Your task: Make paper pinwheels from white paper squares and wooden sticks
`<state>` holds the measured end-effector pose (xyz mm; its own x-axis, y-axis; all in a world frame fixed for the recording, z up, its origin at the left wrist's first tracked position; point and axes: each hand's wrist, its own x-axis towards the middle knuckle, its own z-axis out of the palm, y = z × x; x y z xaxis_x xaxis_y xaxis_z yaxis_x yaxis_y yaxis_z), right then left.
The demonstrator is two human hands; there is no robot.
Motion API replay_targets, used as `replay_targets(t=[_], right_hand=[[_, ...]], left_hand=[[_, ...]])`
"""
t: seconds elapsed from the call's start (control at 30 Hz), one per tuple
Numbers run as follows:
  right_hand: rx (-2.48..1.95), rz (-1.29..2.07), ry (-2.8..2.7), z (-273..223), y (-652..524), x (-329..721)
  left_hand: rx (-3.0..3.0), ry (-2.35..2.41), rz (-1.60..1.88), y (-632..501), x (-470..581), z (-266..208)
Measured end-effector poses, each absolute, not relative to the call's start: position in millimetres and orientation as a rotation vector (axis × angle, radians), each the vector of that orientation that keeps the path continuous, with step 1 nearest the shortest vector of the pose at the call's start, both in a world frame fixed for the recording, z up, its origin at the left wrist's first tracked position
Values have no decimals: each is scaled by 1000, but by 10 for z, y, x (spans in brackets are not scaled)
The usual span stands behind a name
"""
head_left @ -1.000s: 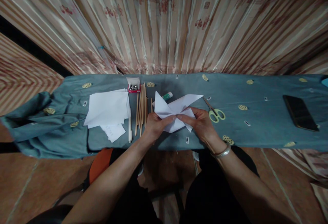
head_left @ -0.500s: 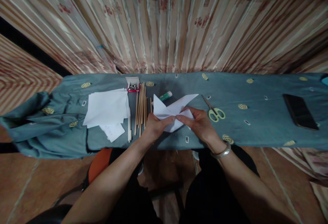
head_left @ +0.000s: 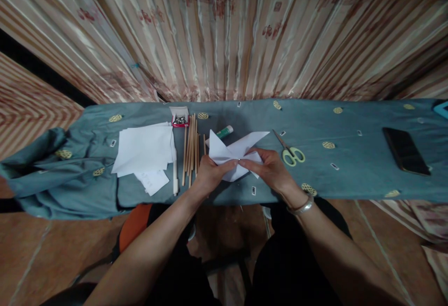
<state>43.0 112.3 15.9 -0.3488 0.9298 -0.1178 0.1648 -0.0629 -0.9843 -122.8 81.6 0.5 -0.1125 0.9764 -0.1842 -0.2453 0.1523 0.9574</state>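
Observation:
A white paper pinwheel (head_left: 241, 145) with pointed blades is held over the near part of the table. My left hand (head_left: 210, 174) grips its left side, thumb pressed toward the middle. From the right, my right hand (head_left: 271, 168) pinches it too, and the two thumb tips almost meet at the centre. A tiny dark spot shows between the thumbs; I cannot make out what it is. The fingers beneath the paper are hidden. Just behind the pinwheel lies a green and white glue stick (head_left: 224, 132). Scissors (head_left: 290, 152) with pale green handles rest right of my right hand.
Wooden sticks (head_left: 191, 149) lie left of my hands, beside a white pen (head_left: 175, 175). An open red box (head_left: 180, 118) holds small shiny metal pieces. White paper sheets (head_left: 143, 149) are stacked further left. A black phone (head_left: 406, 151) lies at the right on the teal cloth (head_left: 350, 175).
The view has shifted slightly. Both hands keep their grip on the pinwheel, with the thumbs drawn a little apart around the small dark spot at its centre.

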Motion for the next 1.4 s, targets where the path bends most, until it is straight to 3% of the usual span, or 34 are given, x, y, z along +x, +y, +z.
replay_targets(t=[0.77, 1.4], right_hand=[[-1196, 1681, -1197, 91, 1233, 452], [-1173, 1617, -1432, 75, 1269, 459]], left_hand=[[859, 1212, 1089, 929, -1331, 5], [1017, 1325, 1155, 917, -1327, -73]])
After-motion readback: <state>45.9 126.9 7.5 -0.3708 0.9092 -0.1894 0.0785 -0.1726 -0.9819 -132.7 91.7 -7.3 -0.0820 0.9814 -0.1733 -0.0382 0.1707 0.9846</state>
